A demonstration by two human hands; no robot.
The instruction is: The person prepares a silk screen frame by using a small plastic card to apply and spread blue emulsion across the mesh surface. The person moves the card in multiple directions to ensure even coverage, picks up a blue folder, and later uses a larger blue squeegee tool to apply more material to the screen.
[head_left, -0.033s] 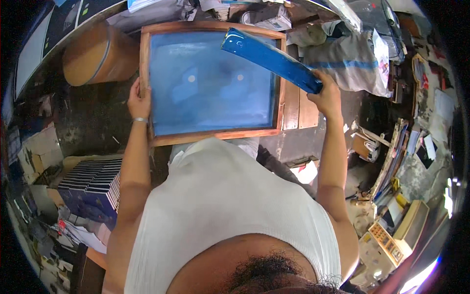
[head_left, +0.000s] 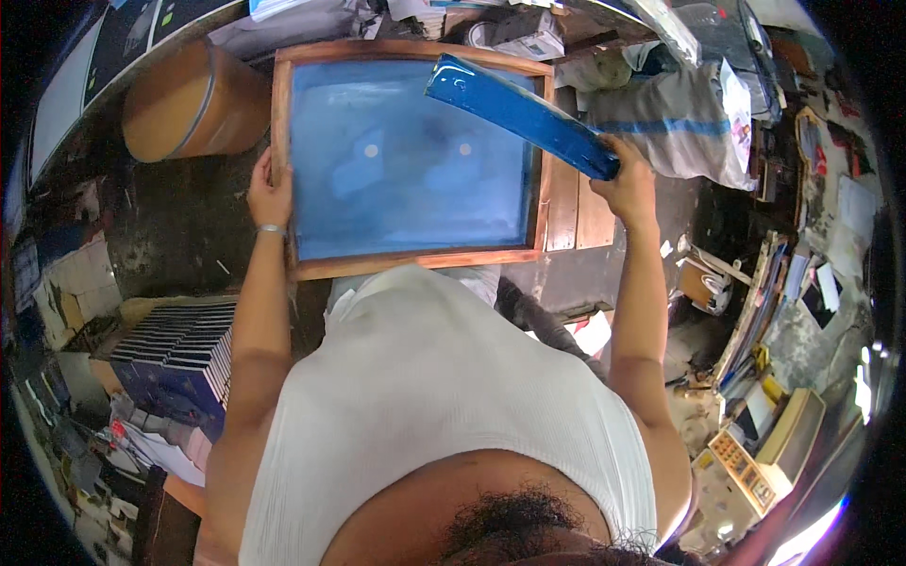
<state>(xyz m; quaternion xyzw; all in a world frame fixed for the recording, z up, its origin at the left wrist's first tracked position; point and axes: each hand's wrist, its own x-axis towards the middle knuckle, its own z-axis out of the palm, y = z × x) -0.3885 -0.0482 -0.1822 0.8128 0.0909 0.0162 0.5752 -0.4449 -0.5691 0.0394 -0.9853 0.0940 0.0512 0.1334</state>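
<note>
A wooden-framed printing screen point(head_left: 415, 259) with blue mesh stands in front of my body; two small pale round spots show on the mesh. My left hand point(head_left: 270, 193) is closed on the frame's left side rail, its fingers partly hidden behind the wood. In my right hand point(head_left: 630, 184) is the near right end of a long, glossy blue scoop coater point(head_left: 519, 115). The coater slants up to the left over the screen's upper right corner. Whether it touches the mesh I cannot tell.
Beyond the frame's left side is a brown drum point(head_left: 170, 104). A stack of dark-covered books point(head_left: 175, 363) sits by my left arm. At the far right lies a grey sack point(head_left: 661, 127); wooden boards point(head_left: 578, 203) are beside the screen. Shelves and clutter line both sides.
</note>
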